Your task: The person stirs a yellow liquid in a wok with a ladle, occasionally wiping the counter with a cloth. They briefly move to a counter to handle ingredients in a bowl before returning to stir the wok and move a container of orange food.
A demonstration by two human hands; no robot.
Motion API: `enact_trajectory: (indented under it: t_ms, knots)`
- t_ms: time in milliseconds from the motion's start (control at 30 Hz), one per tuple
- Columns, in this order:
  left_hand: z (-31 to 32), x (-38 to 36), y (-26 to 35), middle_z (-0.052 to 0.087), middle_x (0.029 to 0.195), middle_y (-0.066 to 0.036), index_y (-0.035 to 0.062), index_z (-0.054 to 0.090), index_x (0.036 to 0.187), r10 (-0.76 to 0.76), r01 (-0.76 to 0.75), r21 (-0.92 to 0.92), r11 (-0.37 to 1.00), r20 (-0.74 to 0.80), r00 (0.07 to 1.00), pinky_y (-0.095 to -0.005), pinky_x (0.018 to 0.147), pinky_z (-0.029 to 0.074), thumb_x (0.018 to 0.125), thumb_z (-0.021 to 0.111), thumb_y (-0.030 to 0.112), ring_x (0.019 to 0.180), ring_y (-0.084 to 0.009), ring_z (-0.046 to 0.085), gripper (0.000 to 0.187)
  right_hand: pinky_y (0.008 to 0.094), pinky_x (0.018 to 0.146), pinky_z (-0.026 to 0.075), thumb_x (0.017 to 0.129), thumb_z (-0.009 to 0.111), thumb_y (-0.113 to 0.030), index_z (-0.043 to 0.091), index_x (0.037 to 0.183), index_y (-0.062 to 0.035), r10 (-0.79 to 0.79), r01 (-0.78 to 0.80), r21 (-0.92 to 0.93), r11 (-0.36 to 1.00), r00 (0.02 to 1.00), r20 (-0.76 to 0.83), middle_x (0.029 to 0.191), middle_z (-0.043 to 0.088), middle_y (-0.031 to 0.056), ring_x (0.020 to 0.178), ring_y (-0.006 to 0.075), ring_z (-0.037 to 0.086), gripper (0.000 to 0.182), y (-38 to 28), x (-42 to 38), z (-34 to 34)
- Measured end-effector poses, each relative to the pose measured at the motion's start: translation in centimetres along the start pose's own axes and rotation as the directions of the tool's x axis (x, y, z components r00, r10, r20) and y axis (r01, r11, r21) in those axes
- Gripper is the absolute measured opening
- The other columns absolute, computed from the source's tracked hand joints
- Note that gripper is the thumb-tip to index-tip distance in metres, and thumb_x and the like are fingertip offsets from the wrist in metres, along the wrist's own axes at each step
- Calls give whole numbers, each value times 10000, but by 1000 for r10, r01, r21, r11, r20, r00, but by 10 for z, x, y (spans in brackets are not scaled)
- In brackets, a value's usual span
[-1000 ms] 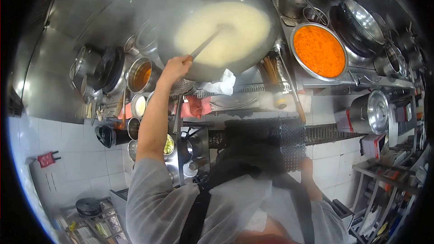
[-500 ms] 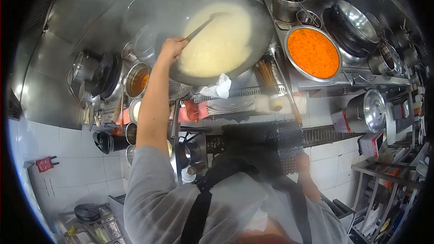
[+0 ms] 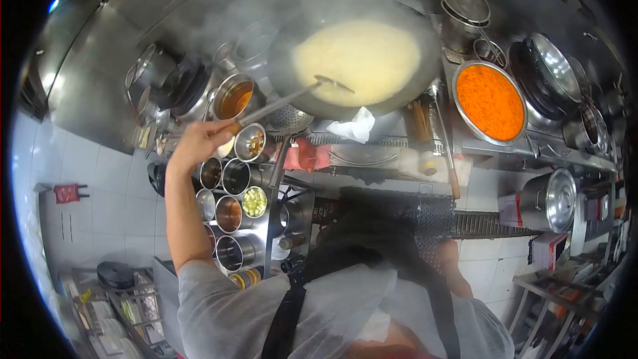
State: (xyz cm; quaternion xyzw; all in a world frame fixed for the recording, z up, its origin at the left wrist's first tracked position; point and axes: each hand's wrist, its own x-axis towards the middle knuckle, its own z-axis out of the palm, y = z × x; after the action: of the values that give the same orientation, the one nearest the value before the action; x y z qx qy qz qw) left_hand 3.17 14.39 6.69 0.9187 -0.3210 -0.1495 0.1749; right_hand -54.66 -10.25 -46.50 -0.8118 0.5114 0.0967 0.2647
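Observation:
My left hand (image 3: 195, 147) is closed around the wooden grip of a long metal ladle (image 3: 276, 105). The ladle's head rests at the near edge of a pale yellow, thick liquid (image 3: 359, 56) in a big dark wok (image 3: 425, 53). Steam rises from the wok and blurs its far rim. Beneath my left hand stand several metal pots of ingredients, one with chopped green pieces (image 3: 254, 202). My right hand (image 3: 449, 252) hangs low by my right side, away from the cookware; its fingers are not clearly visible.
A wide bowl of orange, speckled liquid (image 3: 490, 103) sits right of the wok. A wooden-handled tool (image 3: 454, 179) leans between them. White cloth (image 3: 359, 126) lies at the wok's near rim, beside a perforated skimmer (image 3: 290, 118). A large lidded pot (image 3: 560, 199) stands right.
My left hand has moved left and toward me, drawing the ladle's head from the far part of the liquid to its near edge. The view has shifted, showing more of the ingredient pots.

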Motion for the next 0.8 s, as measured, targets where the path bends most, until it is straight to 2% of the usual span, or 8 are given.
enact_trajectory:
  t_ms: [33,167,233,500,567,700,767,800]
  knots:
    - [6,-7,-1,725,950,-149,108,685,1171,-17,16,24,1000,30,999,-330,794,506,845,684,244,841,-190,683,354,482,846,528,766,563,-110,734,928,-75,-58,58,-5,998,998,7,927,690,223,898,402,665,238,2,9,1]
    - [58,9,-41,709,882,-133,111,670,1200,114,-112,79,991,-14,993,-328,711,503,856,664,275,753,-205,664,380,481,845,528,761,570,-93,734,925,-79,-165,164,-107,981,986,0,922,690,219,903,396,664,232,-12,35,-23]
    - [76,19,-41,696,801,-118,106,656,1225,258,-255,60,965,-48,965,-311,639,492,869,650,281,659,-162,633,396,479,843,530,765,583,-91,730,935,-72,105,-108,212,971,994,28,919,687,222,899,399,663,225,-43,26,-58]
    - [161,110,-18,678,995,-228,107,584,1294,198,-195,100,976,-22,980,-435,828,506,865,593,325,930,-429,642,481,482,851,522,813,609,-158,723,956,-67,105,-105,27,994,994,-14,914,684,233,903,406,660,204,-27,-15,-58]
    - [177,138,-15,689,923,-222,102,582,1301,338,-326,124,937,-99,936,-412,735,533,867,587,322,779,-371,680,486,484,850,522,824,600,-165,722,953,-67,213,-209,129,969,977,-16,912,683,236,902,409,660,203,-31,-34,-65]
    - [175,179,25,648,661,-151,113,599,1297,198,-198,37,979,14,980,-358,483,503,880,567,295,435,-206,587,456,493,841,521,834,552,-153,720,950,-65,212,-203,144,969,976,-54,927,679,241,897,410,660,222,0,-62,-36]
    - [172,198,42,658,1070,-233,158,639,1190,98,-99,37,994,30,995,-484,926,469,882,483,377,1045,-432,605,408,497,834,521,829,538,-155,720,942,-59,201,-197,153,968,980,-9,925,678,245,897,412,659,235,22,-63,-13]
    - [170,211,48,658,1070,-233,158,639,1190,110,-112,38,993,33,993,-484,926,469,882,483,377,1045,-432,605,408,497,834,521,829,538,-155,720,942,-59,211,-206,159,966,977,-14,925,678,245,897,412,659,235,38,-60,9]
